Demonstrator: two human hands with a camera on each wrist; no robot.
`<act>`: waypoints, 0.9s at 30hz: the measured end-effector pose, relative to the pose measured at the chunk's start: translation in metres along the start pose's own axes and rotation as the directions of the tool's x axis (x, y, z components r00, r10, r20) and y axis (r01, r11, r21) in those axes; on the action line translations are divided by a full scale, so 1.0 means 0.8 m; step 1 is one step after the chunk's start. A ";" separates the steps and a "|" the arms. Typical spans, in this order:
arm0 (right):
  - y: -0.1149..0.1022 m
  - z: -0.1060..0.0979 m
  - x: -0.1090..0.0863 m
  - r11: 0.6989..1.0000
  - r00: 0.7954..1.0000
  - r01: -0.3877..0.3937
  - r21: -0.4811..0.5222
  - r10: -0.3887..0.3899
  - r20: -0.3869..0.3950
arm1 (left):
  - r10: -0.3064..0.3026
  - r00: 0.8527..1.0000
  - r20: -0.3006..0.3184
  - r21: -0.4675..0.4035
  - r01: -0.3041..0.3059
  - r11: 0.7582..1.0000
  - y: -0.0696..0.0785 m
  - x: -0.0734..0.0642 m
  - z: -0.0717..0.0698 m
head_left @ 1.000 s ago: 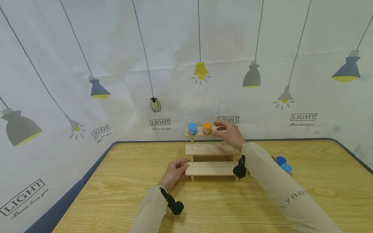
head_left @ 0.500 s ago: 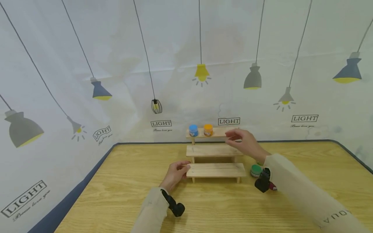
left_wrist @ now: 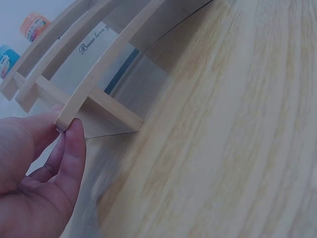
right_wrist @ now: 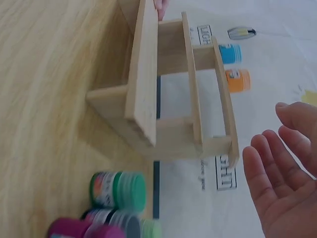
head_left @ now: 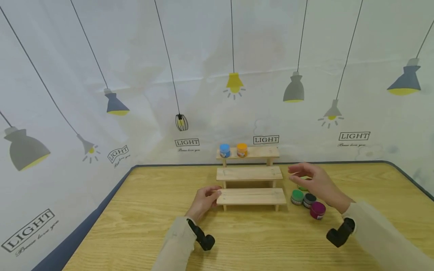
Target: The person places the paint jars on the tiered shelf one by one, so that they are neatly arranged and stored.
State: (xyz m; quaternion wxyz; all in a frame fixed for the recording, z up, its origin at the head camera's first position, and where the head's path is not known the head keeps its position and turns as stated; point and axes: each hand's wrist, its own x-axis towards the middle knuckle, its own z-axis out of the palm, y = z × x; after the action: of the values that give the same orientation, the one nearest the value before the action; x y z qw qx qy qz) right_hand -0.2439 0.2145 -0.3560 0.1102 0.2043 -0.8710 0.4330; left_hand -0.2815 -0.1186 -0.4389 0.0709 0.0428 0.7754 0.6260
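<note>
Wooden shelf [head_left: 251, 196] is pinched by the left hand [head_left: 202, 203]; green jar [head_left: 297, 197] is seen below the loosely spread fingers of the right hand [head_left: 318, 183].

"Where does the head view look from?"
"High and farthest back, facing forward and down; the wooden shelf [head_left: 251, 196] sits low centre."
"The wrists?"
"Nearer, tilted. Left: left hand [left_wrist: 42, 198] lower left, shelf upper left. Right: shelf upper centre, right hand [right_wrist: 287, 193] lower right."
"Shared?"
"Shelf and, though dim in the left wrist's corner, apparently the orange jar [head_left: 242, 150]."
</note>
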 end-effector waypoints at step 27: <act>0.078 -0.031 -0.089 0.971 0.971 -0.236 -0.026 0.237 0.033 | -0.013 1.000 -0.004 0.002 0.013 1.000 0.032 -0.022 0.003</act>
State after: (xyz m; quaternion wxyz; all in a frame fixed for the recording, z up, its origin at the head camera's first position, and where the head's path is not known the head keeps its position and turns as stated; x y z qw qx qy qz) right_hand -0.2081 0.2871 -0.4117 0.0445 0.1057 -0.8957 0.4296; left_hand -0.2644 -0.1134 -0.4134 0.0733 0.0366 0.7763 0.6250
